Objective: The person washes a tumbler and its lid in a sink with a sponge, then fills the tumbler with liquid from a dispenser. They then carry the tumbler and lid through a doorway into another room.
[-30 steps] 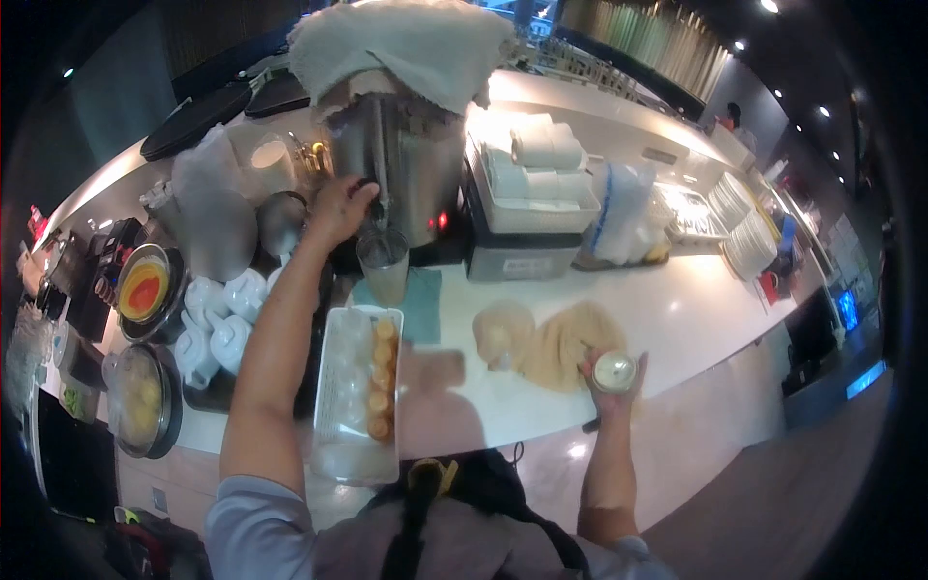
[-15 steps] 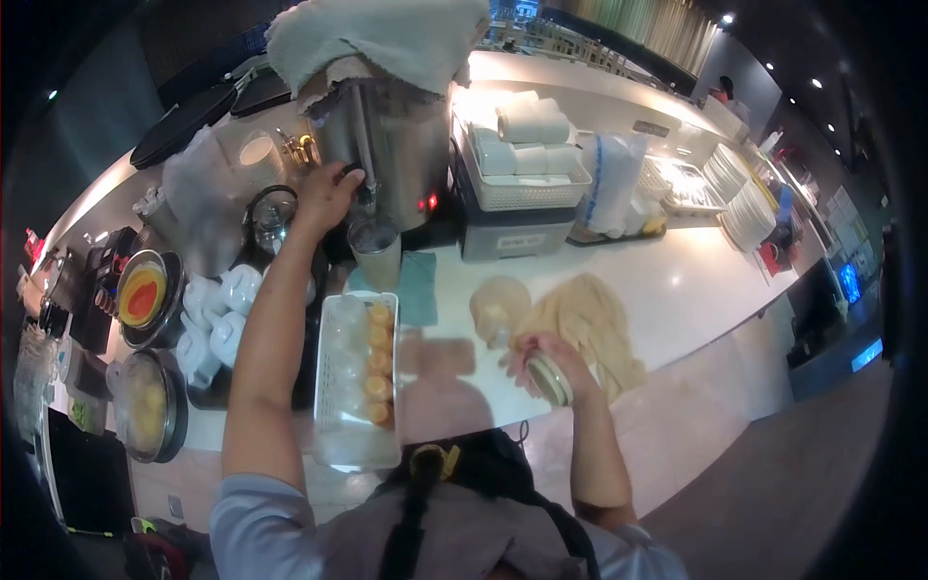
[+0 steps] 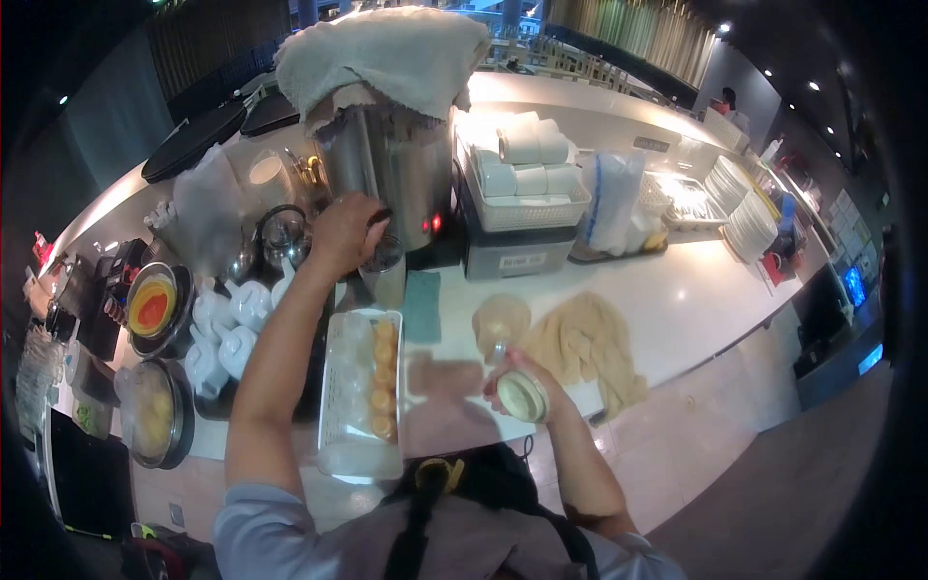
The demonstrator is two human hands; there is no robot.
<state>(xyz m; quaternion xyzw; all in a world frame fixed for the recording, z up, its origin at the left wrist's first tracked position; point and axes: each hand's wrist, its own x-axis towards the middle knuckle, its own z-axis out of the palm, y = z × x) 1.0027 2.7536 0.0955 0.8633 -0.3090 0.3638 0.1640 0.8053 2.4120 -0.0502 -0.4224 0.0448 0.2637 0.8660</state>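
Observation:
My left hand (image 3: 350, 232) is closed on the black tap handle at the front of a steel urn (image 3: 396, 164), which has a cloth on top. Just under the tap stands a tall clear cup (image 3: 387, 280). My right hand (image 3: 543, 372) holds a pale round dish (image 3: 523, 396), with its round face turned up toward me. Beside that hand a round translucent vessel (image 3: 501, 317) rests on the counter, close to a crumpled beige cloth (image 3: 580, 338).
A white basket (image 3: 333, 416) holds clear and orange-topped containers. White teapots (image 3: 232, 324) stand on a dark tray at left, near metal bowls (image 3: 153, 411). Rolled white towels (image 3: 532, 145) fill a basket behind; stacked plates (image 3: 749, 217) are at right.
My left hand has come down and toward me at the tap. My right hand has turned the round dish so that its face shows more. The whole view has shifted slightly.

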